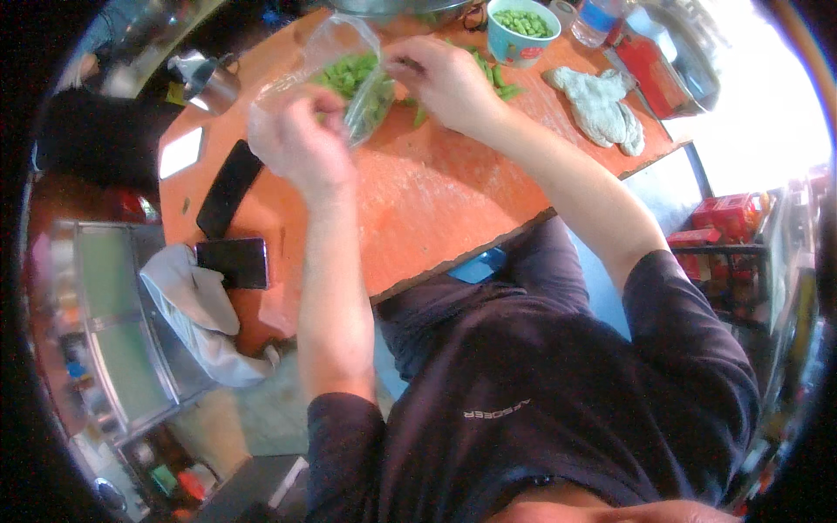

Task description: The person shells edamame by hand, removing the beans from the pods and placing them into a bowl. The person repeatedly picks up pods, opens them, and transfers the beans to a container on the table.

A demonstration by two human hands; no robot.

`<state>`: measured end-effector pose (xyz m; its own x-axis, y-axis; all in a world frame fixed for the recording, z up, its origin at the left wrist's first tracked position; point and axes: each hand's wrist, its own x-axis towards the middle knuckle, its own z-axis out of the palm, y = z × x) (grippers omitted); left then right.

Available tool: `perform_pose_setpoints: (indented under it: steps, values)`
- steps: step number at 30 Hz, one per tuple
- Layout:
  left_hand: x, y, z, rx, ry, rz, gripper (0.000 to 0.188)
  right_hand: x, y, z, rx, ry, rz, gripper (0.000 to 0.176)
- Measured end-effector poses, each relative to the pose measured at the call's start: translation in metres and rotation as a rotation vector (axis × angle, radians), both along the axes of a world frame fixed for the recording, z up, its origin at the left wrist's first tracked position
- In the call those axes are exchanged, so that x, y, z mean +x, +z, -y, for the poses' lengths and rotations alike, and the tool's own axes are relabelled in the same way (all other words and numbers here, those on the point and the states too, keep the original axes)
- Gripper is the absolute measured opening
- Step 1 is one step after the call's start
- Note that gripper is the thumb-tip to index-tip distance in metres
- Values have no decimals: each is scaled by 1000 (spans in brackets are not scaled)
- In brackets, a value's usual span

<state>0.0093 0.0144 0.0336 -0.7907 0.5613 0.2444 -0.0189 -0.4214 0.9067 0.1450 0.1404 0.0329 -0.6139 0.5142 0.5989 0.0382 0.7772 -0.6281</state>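
Observation:
My left hand [304, 134] is at the left side of a clear plastic bag [340, 39] with green pods [348, 73] in it; its fingers are blurred and curled at the film. On the bag's right side, my right hand [435, 78] pinches the rim between thumb and fingers. More green pods [500, 82] lie loose on the orange table [418, 196], behind and beside my right hand. A light blue tub [516, 49] holding shelled green beans stands at the back, right of the bag.
Pale fabric gloves [598, 104] lie at the right, near a water bottle [595, 19] and a red box [654, 75]. At the left are a metal cup [212, 85], a black phone-like device [229, 189], a dark phone [233, 263] and a grey cap [189, 301]. A metal basin [399, 8] stands at the far edge.

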Motion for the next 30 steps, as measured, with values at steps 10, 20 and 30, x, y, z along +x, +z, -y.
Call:
perform_pose_setpoints:
  steps: [10,20,30]
  values:
    - [-17,13,3,-130,-22,120,15,-49,14,10,20,227,78,36]
    - [-22,28,3,-337,-165,56,10,-51,9,11,133,243,-158,27]
    - [-44,60,6,-189,-192,336,17,-47,6,6,348,39,262,28]
